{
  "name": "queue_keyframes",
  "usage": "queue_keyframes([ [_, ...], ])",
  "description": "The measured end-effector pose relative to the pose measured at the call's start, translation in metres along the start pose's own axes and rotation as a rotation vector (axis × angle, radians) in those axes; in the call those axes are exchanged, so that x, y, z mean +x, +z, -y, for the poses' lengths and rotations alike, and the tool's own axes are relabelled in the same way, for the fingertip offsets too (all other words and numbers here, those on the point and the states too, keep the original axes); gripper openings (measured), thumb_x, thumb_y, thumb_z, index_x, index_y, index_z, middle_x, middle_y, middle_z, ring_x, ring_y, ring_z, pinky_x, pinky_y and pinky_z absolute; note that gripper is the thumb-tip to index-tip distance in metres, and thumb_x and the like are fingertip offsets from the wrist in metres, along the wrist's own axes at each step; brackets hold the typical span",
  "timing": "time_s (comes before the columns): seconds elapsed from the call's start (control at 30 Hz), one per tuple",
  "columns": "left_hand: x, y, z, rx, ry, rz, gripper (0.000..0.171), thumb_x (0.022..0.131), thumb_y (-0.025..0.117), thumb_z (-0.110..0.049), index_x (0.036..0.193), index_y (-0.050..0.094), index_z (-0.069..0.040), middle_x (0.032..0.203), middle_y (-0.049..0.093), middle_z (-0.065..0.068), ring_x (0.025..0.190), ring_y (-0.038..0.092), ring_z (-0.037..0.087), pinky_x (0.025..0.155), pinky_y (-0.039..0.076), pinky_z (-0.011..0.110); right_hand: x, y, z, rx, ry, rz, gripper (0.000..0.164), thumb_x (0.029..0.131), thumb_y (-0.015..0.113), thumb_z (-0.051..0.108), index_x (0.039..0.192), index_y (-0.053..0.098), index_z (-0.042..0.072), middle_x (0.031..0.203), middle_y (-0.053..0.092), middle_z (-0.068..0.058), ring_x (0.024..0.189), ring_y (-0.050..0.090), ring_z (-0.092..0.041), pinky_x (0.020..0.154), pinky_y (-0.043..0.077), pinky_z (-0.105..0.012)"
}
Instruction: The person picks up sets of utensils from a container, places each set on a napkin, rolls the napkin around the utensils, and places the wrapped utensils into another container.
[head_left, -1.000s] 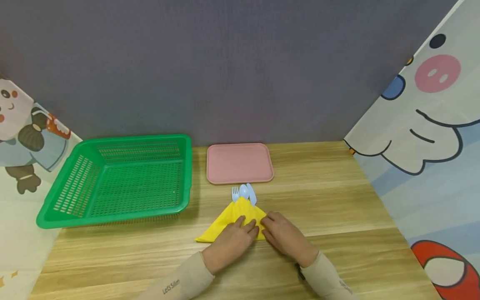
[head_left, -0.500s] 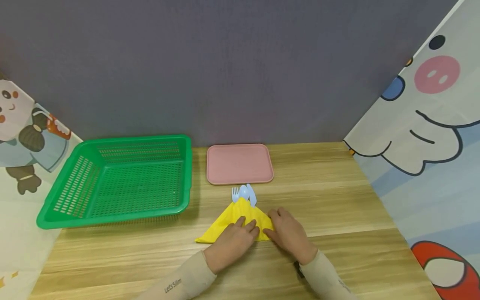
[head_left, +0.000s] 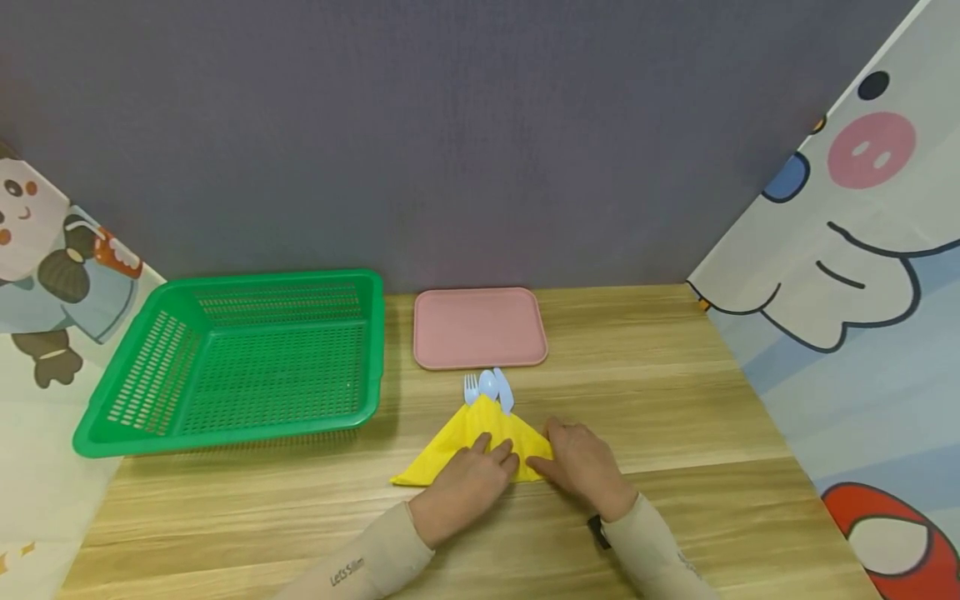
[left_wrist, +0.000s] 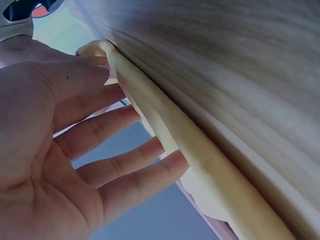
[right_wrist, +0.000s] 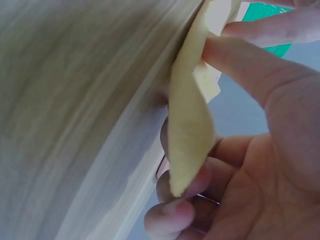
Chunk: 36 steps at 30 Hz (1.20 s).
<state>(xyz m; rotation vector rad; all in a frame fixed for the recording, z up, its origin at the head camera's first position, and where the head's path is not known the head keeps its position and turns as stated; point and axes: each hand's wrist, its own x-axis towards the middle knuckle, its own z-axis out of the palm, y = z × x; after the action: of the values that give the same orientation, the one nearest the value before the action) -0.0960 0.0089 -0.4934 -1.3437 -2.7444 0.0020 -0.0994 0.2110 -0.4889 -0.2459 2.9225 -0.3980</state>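
- Head view: my left hand [head_left: 467, 485], fingers extended, rests on the yellow napkin [head_left: 441, 456] on the wooden table [head_left: 645, 392], near the pink tray [head_left: 480, 327].
- My right hand [head_left: 583, 463] pinches its right corner; pale-blue cutlery [head_left: 488, 384] protrudes.

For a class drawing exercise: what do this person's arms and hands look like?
The left sleeve and right sleeve are long and pale beige. Dark lettering on the left starts "Let's"; the right's marking is too small to read. A black item shows beside the right sleeve. The left hand and right hand are gloveless.
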Motion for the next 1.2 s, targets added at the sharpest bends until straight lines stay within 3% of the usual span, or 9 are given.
queue_keyframes([
  [0.2, -0.001, 0.001, 0.000, 0.026, 0.008, -0.023, 0.025, 0.096, 0.063, -0.010, 0.120, 0.068, -0.015, 0.130, 0.064, 0.004, 0.111, 0.063, 0.032, 0.073, 0.060, 0.037, 0.000, 0.001, -0.002, -0.084, -0.027, -0.014, 0.037, 0.083, 0.081, 0.041, 0.087, 0.062, 0.010, 0.075, 0.058, -0.001, 0.070, 0.053, -0.021, 0.055, 0.047, -0.035],
  [0.37, 0.000, 0.002, 0.001, 0.035, 0.017, -0.048, 0.023, 0.095, 0.064, -0.010, 0.117, 0.069, -0.015, 0.128, 0.065, 0.004, 0.110, 0.063, 0.031, 0.071, 0.060, 0.035, 0.001, 0.000, -0.003, -0.079, -0.050, -0.011, 0.032, 0.084, 0.080, 0.036, 0.088, 0.065, 0.009, 0.082, 0.057, -0.003, 0.077, 0.050, -0.022, 0.062, 0.047, -0.036],
  [0.57, 0.000, 0.003, 0.001, 0.030, 0.023, -0.050, 0.022, 0.096, 0.063, -0.010, 0.117, 0.069, -0.015, 0.128, 0.065, 0.004, 0.110, 0.063, 0.031, 0.070, 0.060, 0.035, 0.002, -0.006, -0.007, 0.103, -0.072, -0.010, 0.026, 0.087, 0.077, 0.020, 0.074, 0.056, 0.015, 0.071, 0.047, 0.004, 0.068, 0.045, -0.015, 0.059, 0.040, -0.031],
  [0.8, 0.001, 0.003, 0.002, 0.023, 0.018, -0.057, 0.020, 0.097, 0.062, -0.010, 0.115, 0.069, -0.014, 0.126, 0.066, 0.004, 0.108, 0.064, 0.032, 0.068, 0.060, 0.035, 0.002, -0.012, -0.010, 0.372, -0.134, 0.033, 0.012, 0.093, 0.071, 0.015, 0.085, 0.063, 0.013, 0.071, 0.052, 0.008, 0.061, 0.044, -0.008, 0.054, 0.040, -0.024],
  [0.97, 0.001, 0.002, 0.002, 0.028, 0.016, -0.061, 0.019, 0.096, 0.062, -0.009, 0.113, 0.070, -0.014, 0.124, 0.066, 0.003, 0.107, 0.064, 0.030, 0.066, 0.060, 0.033, 0.002, -0.010, -0.007, 0.441, -0.171, 0.005, 0.009, 0.093, 0.071, 0.016, 0.087, 0.064, 0.015, 0.086, 0.065, 0.006, 0.080, 0.062, -0.015, 0.073, 0.056, -0.037],
  [1.07, 0.001, 0.002, 0.002, 0.034, 0.018, -0.068, 0.020, 0.095, 0.063, -0.009, 0.112, 0.070, -0.015, 0.123, 0.066, 0.001, 0.105, 0.064, 0.029, 0.064, 0.059, 0.031, 0.002, -0.007, -0.004, 0.477, -0.170, -0.024, 0.008, 0.092, 0.072, 0.015, 0.088, 0.065, 0.015, 0.093, 0.069, 0.004, 0.097, 0.067, -0.024, 0.086, 0.055, -0.049],
  [1.2, 0.001, 0.003, 0.003, 0.043, 0.020, -0.077, 0.021, 0.094, 0.064, -0.010, 0.113, 0.070, -0.016, 0.120, 0.067, 0.000, 0.104, 0.064, 0.028, 0.063, 0.059, 0.030, 0.002, -0.002, 0.000, 0.500, -0.174, -0.062, 0.006, 0.091, 0.072, 0.014, 0.088, 0.067, 0.016, 0.094, 0.070, 0.005, 0.101, 0.067, -0.028, 0.088, 0.054, -0.050],
])
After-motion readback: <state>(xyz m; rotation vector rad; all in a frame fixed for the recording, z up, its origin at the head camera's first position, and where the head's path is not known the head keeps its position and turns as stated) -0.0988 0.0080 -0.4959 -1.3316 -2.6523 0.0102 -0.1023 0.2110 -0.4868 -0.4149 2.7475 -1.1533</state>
